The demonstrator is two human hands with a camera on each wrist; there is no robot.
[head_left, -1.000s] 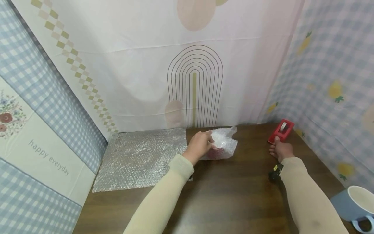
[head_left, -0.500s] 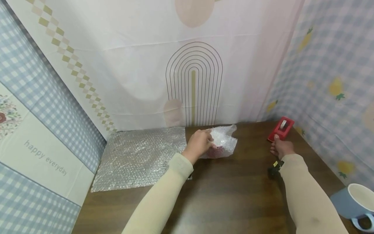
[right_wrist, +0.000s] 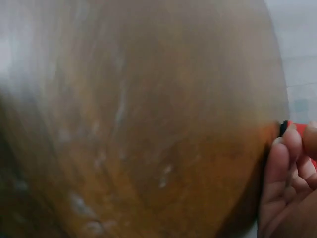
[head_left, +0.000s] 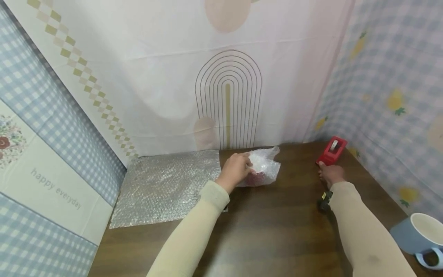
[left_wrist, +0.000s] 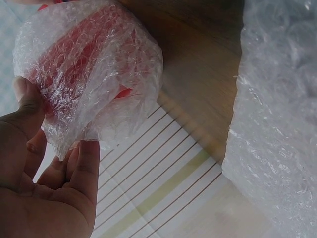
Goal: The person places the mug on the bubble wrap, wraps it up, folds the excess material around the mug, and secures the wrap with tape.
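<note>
A bubble-wrapped bundle (head_left: 264, 169) lies near the back of the table, with something red and white showing through the clear plastic. My left hand (head_left: 237, 171) pinches its near-left side; in the left wrist view the thumb and fingers (left_wrist: 84, 171) hold a gathered edge of the wrap. What the wrapped item is cannot be made out. Farther right, my right hand (head_left: 331, 174) grips the near end of a red tape dispenser (head_left: 333, 151) holding a small tape roll. The right wrist view shows curled fingers at its black tip; any tape between them is hidden.
A flat sheet of bubble wrap (head_left: 169, 184) covers the table's back left. A blue mug (head_left: 403, 234) stands at the right front edge. Printed cloth (head_left: 162, 88) closes off the back and both sides of the brown wooden table (head_left: 273, 231).
My right hand has shifted slightly left at the dispenser's near end. My left hand stays on the bubble-wrapped bundle, and the head view has drifted a little.
</note>
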